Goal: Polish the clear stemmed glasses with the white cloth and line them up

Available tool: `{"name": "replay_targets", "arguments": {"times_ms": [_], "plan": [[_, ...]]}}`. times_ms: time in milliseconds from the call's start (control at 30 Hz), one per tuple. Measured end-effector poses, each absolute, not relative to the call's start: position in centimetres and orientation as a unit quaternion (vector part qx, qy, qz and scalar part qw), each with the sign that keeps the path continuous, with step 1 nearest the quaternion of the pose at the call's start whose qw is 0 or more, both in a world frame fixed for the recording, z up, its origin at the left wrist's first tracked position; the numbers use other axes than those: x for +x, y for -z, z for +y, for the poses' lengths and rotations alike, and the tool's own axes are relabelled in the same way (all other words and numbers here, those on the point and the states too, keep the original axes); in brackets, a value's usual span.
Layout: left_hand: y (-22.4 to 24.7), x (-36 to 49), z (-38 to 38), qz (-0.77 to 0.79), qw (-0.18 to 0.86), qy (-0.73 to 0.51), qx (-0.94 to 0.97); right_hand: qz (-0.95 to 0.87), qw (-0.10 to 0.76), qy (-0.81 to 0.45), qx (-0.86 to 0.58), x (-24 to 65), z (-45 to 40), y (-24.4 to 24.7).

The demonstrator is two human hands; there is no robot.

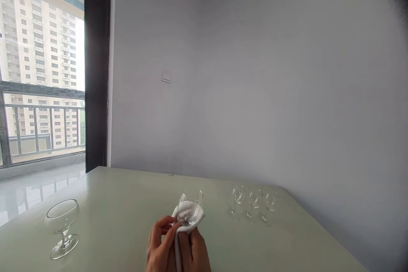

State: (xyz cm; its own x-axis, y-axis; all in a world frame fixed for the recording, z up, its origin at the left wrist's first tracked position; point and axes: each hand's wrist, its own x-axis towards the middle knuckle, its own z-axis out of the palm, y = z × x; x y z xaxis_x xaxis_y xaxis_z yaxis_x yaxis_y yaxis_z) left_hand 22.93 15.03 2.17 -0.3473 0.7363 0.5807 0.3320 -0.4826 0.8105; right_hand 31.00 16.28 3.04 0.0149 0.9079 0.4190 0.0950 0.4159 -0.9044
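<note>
Just in front of me, both hands are gathered round a clear stemmed glass (199, 197) that is tilted, with a white cloth (199, 216) wrapped about its bowl. My left hand (161, 244) is closed, its thumb and fingers pinching the cloth at the left side of the bowl's bottom. Closed beneath the bowl, my right hand (194, 250) supports the glass through the cloth. Cloth and fingers hide the stem and foot. A strip of the cloth hangs down between the two hands.
On the pale green tabletop (127, 212), a large stemmed glass (64, 238) stands at the left. Three smaller stemmed glasses (254, 199) stand in a row at the right. Grey walls (255, 93) border the table's far side; a window (41, 72) is at far left.
</note>
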Motion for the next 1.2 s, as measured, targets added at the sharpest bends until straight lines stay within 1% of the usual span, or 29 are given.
{"name": "replay_targets", "arguments": {"times_ms": [67, 100, 167, 233, 300, 367, 433, 467, 533, 633, 767, 833, 967, 1033, 1067, 1133, 1200], "plan": [[-2.7, 22.3, 15.3, 0.507, 0.109, -0.645, 0.561, -0.635, 0.556, -0.366, -0.392, 31.2, 16.8, -3.3], [-2.9, 22.1, 15.4, 0.511, 0.105, -0.645, 0.558, -0.643, 0.544, -0.377, -0.386, 31.4, 17.1, -3.5], [-3.4, 21.7, 15.5, 0.505, 0.127, -0.659, 0.543, -0.648, 0.522, -0.406, -0.378, 31.8, 17.4, -3.8], [-3.8, 21.3, 15.8, 0.492, 0.177, -0.661, 0.538, -0.643, 0.507, -0.449, -0.357, 32.0, 17.6, -4.1], [-4.1, 20.9, 16.1, 0.470, 0.273, -0.638, 0.545, -0.627, 0.499, -0.507, -0.319, 32.1, 17.6, -4.4], [-4.4, 20.5, 16.4, 0.437, 0.417, -0.595, 0.530, -0.597, 0.481, -0.577, -0.281, 32.2, 17.6, -4.5], [-4.6, 20.3, 16.5, 0.389, 0.548, -0.567, 0.476, -0.554, 0.454, -0.641, -0.276, 32.2, 17.7, -4.3], [-4.6, 20.3, 16.4, 0.366, 0.593, -0.563, 0.445, -0.531, 0.441, -0.664, -0.287, 32.2, 17.8, -4.1], [-4.7, 20.3, 16.4, 0.325, 0.636, -0.568, 0.409, -0.490, 0.422, -0.687, -0.332, 32.3, 18.2, -3.4], [-4.5, 20.3, 16.4, 0.300, 0.642, -0.573, 0.411, -0.451, 0.420, -0.690, -0.378, 32.4, 18.6, -2.5], [-3.8, 20.1, 17.0, 0.340, 0.588, -0.579, 0.450, -0.457, 0.413, -0.709, -0.344, 32.6, 18.5, -2.4], [-3.4, 19.9, 17.3, 0.379, 0.538, -0.578, 0.483, -0.469, 0.393, -0.721, -0.325, 32.7, 18.4, -2.8], [-3.4, 19.4, 17.6, 0.414, 0.372, -0.609, 0.565, -0.506, 0.323, -0.727, -0.333, 32.7, 18.6, -3.3], [-3.7, 19.2, 17.5, 0.424, 0.321, -0.605, 0.593, -0.502, 0.328, -0.718, -0.354, 32.8, 18.8, -3.2], [-3.9, 19.2, 17.4, 0.424, 0.328, -0.595, 0.599, -0.491, 0.337, -0.717, -0.361, 33.0, 18.9, -3.1], [-4.2, 19.3, 17.2, 0.413, 0.384, -0.586, 0.582, -0.477, 0.353, -0.720, -0.360, 33.4, 19.1, -3.1], [-4.5, 19.7, 16.9, 0.412, 0.430, -0.589, 0.547, -0.502, 0.366, -0.706, -0.341, 33.7, 19.1, -3.5]]}}
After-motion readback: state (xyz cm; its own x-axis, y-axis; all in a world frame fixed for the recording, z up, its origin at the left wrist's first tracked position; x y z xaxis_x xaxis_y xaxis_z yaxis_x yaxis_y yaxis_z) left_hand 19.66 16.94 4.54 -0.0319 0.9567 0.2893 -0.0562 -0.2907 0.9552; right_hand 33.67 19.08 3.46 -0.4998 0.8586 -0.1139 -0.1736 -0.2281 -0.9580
